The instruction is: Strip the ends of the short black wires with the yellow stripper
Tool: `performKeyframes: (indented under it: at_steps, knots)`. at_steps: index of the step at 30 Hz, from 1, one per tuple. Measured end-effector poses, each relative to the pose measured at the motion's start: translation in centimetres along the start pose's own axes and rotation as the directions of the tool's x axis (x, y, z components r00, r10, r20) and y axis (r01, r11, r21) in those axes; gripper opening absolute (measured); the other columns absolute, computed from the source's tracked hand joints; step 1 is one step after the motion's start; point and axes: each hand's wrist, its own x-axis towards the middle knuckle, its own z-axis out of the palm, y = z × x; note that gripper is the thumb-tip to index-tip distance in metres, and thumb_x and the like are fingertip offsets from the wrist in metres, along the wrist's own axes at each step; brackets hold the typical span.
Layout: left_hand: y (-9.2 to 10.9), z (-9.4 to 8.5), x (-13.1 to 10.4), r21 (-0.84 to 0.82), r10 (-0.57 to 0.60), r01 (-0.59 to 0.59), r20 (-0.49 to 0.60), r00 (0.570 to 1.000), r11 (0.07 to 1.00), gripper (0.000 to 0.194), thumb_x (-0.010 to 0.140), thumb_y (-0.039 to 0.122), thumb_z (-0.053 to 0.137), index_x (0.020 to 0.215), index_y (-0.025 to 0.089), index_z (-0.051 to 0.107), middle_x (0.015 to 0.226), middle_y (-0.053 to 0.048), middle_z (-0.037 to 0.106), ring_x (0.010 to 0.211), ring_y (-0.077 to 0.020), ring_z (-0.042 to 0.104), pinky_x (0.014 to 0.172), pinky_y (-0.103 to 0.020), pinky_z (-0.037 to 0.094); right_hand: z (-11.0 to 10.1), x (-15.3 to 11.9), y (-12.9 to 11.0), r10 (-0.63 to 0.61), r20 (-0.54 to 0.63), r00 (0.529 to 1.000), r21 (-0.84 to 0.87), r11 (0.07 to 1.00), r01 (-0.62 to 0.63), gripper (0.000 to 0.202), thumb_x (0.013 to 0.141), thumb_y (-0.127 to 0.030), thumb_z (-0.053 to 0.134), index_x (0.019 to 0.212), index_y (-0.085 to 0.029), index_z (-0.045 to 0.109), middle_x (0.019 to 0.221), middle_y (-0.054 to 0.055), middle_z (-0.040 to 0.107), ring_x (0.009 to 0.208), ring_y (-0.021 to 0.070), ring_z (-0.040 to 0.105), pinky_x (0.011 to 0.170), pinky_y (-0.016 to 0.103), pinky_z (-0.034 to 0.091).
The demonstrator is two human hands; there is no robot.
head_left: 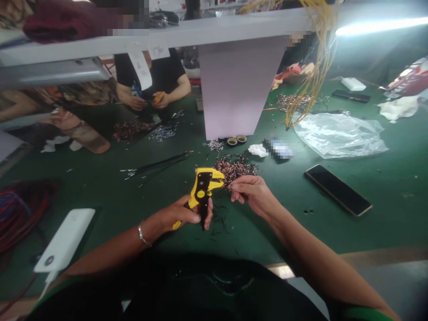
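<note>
My left hand point(187, 211) is wrapped round the handles of a yellow and black wire stripper point(201, 189), whose jaws point to the right. Just beyond the jaws, my right hand point(252, 189) has its thumb and forefinger pinched together. What they pinch, if anything, is too small to make out. Behind the fingers lies a heap of small copper-coloured and black pieces point(236, 166), like short wire ends or terminals. Dark scraps point(219, 218) are scattered on the green table point(267, 243) beneath my hands. A bundle of black wires point(160, 162) lies to the left.
Two tape rolls point(236, 141) sit by a pale upright panel point(237, 89). Right are a phone point(337, 189) and clear plastic bag point(341, 133); yellow wires point(314, 76) hang above. Left are a white power bank point(65, 240) and bottle point(82, 131). A co-worker point(157, 80) sits opposite.
</note>
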Motion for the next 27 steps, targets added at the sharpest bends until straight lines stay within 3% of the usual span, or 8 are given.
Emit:
performKeyframes:
  at_steps: [12, 27]
  knots:
    - [-0.56, -0.69, -0.17, 0.025, 0.028, -0.028, -0.001, 1.000, 0.999, 0.041, 0.066, 0.016, 0.071, 0.106, 0.011, 0.064, 0.088, -0.011, 0.069, 0.076, -0.0215, 0.066, 0.076, -0.038, 0.053, 0.02, -0.03, -0.04, -0.004, 0.026, 1.000, -0.017, 1.000, 0.005, 0.004, 0.065, -0.024, 0.079, 0.064, -0.021, 0.079, 0.047, 0.000, 0.065, 0.041, 0.0102, 0.053, 0.039, 0.023, 0.034]
    - [-0.49, -0.26, -0.21, 0.075, 0.030, -0.027, -0.050, 0.998, 0.997, 0.033, 0.068, 0.019, 0.074, 0.098, 0.011, 0.064, 0.077, -0.007, 0.066, 0.069, -0.0191, 0.064, 0.069, -0.036, 0.053, -0.02, -0.02, 0.15, -0.006, 0.026, 1.000, -0.009, 1.000, 0.007, 0.005, 0.065, -0.024, 0.079, 0.064, -0.019, 0.079, 0.045, 0.000, 0.063, 0.041, 0.0102, 0.054, 0.039, 0.023, 0.033]
